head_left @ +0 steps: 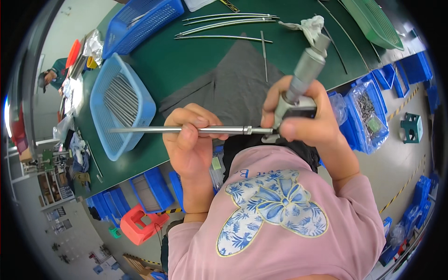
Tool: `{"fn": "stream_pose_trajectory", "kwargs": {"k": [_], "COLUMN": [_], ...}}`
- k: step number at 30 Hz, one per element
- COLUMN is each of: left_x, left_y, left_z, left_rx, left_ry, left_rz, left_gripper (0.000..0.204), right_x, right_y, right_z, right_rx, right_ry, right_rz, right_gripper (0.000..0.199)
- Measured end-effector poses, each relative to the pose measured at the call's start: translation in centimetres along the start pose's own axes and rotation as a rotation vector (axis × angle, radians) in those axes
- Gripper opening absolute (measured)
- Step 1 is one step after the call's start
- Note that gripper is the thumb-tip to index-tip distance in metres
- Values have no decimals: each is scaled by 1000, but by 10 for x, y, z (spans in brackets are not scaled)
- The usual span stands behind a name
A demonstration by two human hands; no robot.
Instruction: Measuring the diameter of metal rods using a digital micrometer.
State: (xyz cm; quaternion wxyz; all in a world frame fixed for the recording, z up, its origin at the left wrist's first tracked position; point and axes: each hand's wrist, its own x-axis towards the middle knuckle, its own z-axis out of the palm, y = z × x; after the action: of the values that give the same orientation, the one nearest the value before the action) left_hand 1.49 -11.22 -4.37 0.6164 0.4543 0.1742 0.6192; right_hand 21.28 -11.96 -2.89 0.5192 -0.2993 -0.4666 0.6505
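Rod (154, 129) apparently mid-measurement: left fingers (188, 134) pinch it left of micrometer (305, 70), right fingers (295, 129) grip micrometer; basketed rods (119, 100) farther left, status unclear.

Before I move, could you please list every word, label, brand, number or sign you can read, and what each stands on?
Pink shirt: blue lettering, foreshortened; whole wording unreadable.
Micrometer in the right hand: any markings too blurred to read.
Pale green card in the blue bin: any print too small.

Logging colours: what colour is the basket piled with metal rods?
The basket is light blue, best seen in the head view.
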Motion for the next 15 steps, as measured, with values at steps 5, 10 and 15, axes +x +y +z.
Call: {"fn": "stream_pose_trajectory", "kwargs": {"k": [5,10,15], "left_x": [-6,-9,-9], "left_y": [2,2,3], "left_z": [7,9,7], "left_rx": [162,191,188], "left_ry": [14,38,24], "left_rz": [134,165,170], "left_gripper": [21,20,20], "right_x": [0,2,2], "right_y": [-3,-3,-4], "right_z": [7,10,9], "right_rx": [-15,-3,37], "right_ry": [52,54,33], "right_rz": [-45,-70,-59], "right_gripper": [33,29,19]}}
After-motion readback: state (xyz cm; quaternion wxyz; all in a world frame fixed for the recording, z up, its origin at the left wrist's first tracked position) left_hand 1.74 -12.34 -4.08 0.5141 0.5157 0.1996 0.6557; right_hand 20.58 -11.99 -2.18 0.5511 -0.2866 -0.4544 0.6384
